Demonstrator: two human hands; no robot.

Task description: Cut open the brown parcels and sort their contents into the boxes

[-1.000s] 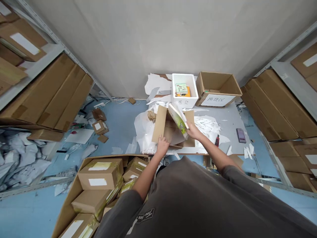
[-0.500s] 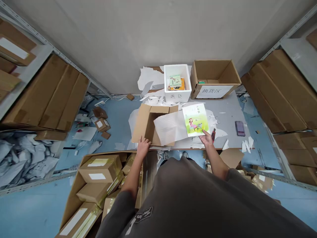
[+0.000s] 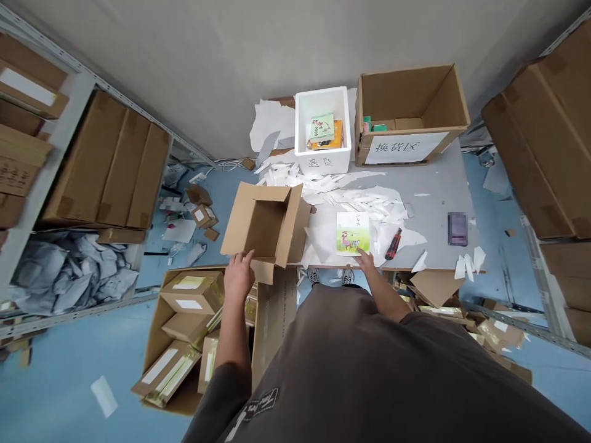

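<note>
My left hand (image 3: pixel 239 272) grips the near left flap of an open cardboard box (image 3: pixel 297 237), tilted at the table's front edge. The inside of the box that shows looks bare. My right hand (image 3: pixel 364 258) holds the lower edge of a thin book (image 3: pixel 353 233) with a white and green cover and a drawn figure with an animal. The book is low over the table or lying on it; I cannot tell which. Just right of it lies a red and black utility knife (image 3: pixel 393 243).
Behind stand a white foam box (image 3: pixel 322 162) with small books and a large labelled cardboard box (image 3: pixel 413 147). Paper scraps (image 3: pixel 369 203) litter the grey table (image 3: pixel 434 203); a phone-like object (image 3: pixel 457 229) lies right. A big carton (image 3: pixel 154 335) of parcels stands below left, shelves on both sides.
The book has moved down and nearer to me with my right hand. My left hand has shifted the box left and tipped it. The white sheet between box and book is gone from there.
</note>
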